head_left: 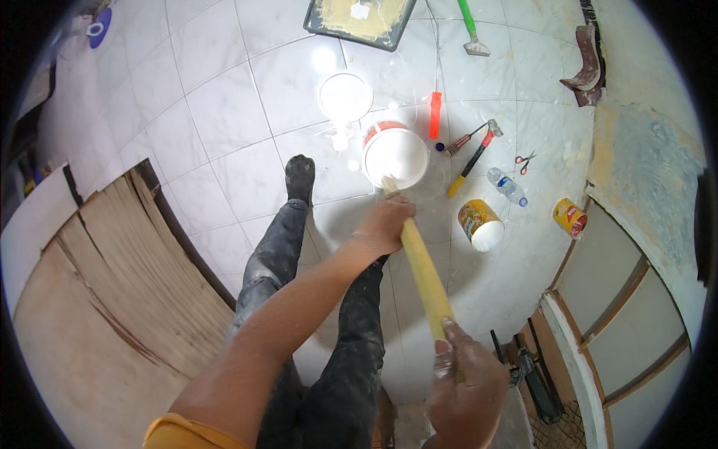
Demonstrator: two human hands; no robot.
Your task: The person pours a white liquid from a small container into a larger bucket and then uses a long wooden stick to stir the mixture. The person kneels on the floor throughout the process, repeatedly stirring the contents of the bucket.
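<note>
Both my hands are closed around a long yellowish wooden stick (425,273) that slants down to a white bucket (372,136) with a red band. My left hand (385,223) grips it low, not far from the bucket. My right hand (465,385) holds the upper end, closer to me. The stick's lower tip reaches the bucket's opening, where white material like paint shows; how deep it goes is hidden. A round white lid (345,97) lies on the tiles beyond the bucket, with white splashes beside it.
Right of the bucket lie an orange-handled roller frame (435,116), a hammer (471,161), a plastic bottle (507,186), scissors (525,162) and yellow cans (479,223). Farther off are a paint tray (318,28) and a green-handled scraper (471,30). Wooden boards (120,277) stand at left.
</note>
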